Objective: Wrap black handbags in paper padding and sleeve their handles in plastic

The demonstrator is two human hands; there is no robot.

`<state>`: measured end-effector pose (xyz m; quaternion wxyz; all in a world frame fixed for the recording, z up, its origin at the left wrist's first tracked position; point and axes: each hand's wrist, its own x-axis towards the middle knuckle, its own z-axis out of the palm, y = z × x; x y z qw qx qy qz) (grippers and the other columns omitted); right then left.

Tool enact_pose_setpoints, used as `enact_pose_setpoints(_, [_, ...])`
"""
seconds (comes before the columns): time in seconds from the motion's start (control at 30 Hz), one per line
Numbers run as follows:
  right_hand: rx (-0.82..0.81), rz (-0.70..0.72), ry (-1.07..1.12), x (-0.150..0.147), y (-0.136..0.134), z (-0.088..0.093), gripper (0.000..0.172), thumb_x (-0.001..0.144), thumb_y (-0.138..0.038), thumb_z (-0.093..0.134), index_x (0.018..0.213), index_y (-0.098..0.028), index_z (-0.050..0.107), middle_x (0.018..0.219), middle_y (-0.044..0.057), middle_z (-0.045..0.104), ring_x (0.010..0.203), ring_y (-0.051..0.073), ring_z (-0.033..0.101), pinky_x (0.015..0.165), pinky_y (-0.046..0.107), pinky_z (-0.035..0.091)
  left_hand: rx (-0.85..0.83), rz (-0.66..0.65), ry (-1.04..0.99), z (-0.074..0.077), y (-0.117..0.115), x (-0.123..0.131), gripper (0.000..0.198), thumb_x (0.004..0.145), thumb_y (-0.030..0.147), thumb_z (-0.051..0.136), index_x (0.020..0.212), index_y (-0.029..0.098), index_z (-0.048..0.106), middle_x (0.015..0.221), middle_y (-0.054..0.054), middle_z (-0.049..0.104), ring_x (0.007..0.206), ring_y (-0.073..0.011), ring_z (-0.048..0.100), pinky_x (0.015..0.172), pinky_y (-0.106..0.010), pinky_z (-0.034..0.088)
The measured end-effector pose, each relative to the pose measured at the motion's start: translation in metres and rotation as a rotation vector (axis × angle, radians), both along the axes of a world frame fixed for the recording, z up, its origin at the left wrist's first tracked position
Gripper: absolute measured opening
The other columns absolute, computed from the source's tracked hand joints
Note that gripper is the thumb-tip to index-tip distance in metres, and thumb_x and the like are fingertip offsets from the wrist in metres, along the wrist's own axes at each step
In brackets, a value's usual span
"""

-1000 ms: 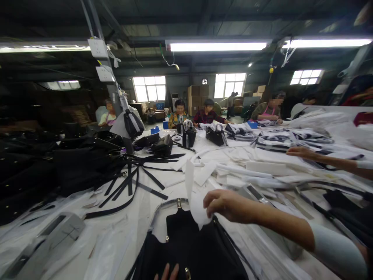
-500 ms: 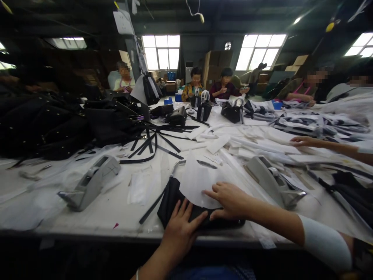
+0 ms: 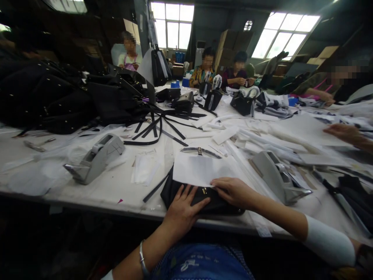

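Note:
A black handbag (image 3: 171, 194) lies flat near the table's front edge, a small gold fitting (image 3: 204, 191) showing on it. My left hand (image 3: 184, 206) rests on the bag, fingers spread and pressing its surface. Over the bag's far part spreads a white sheet of paper (image 3: 201, 169). At the sheet's lower right edge, my right hand (image 3: 233, 192) has its fingers closed on the paper, the hand resting against the bag. Behind the sheet, the bag's wrapped handle (image 3: 214, 153) curves up, with a gold buckle (image 3: 199, 151) on it.
Grey tape dispensers stand at left (image 3: 97, 157) and right (image 3: 275, 177). Black straps (image 3: 160, 120) lie beyond the bag, and a pile of black bags (image 3: 55, 97) fills the left. White paper strips (image 3: 253, 140) cover the right. A co-worker's hand (image 3: 344, 133) reaches in there.
The white sheet has come down flatter across the bag, and my right hand has closed at its edge. The gold fitting now shows. The camera view has tilted down.

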<state>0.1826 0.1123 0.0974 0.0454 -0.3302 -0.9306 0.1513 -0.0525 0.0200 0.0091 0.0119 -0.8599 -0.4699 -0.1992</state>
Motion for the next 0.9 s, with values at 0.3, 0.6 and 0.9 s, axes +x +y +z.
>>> enact_pose_setpoints(0.3, [0.035,0.229,-0.139,-0.002,-0.023,0.012,0.048,0.088,-0.026,0.055,0.134,-0.015,0.055,0.152,0.015,0.044,0.140,0.031,0.041,0.116,0.055,0.030,0.082,0.037,-0.036,-0.008,-0.005,0.004,0.060,0.094,0.035,0.056,0.151,0.029,0.037,0.148,-0.008,0.050,0.132,-0.0323,0.051,0.111,-0.052,0.041])
enact_pose_setpoints(0.6, [0.057,0.152,-0.251,0.000,-0.034,0.001,0.056,0.099,-0.029,0.044,0.154,-0.032,0.032,0.159,0.009,0.033,0.142,0.036,0.036,0.110,0.061,0.034,-0.048,-0.035,-0.108,-0.001,-0.005,0.000,0.059,0.090,0.027,0.062,0.146,0.034,0.044,0.149,-0.004,0.049,0.136,-0.0290,0.047,0.116,-0.049,0.036])
enact_pose_setpoints(0.9, [-0.023,0.201,-0.228,0.012,-0.031,0.011,0.057,0.099,-0.030,0.043,0.154,-0.036,0.029,0.161,0.003,0.027,0.145,0.034,0.030,0.114,0.061,0.031,0.053,0.028,-0.041,-0.009,-0.006,-0.001,0.062,0.092,0.035,0.060,0.150,0.037,0.037,0.150,-0.004,0.049,0.136,-0.0323,0.047,0.117,-0.053,0.031])
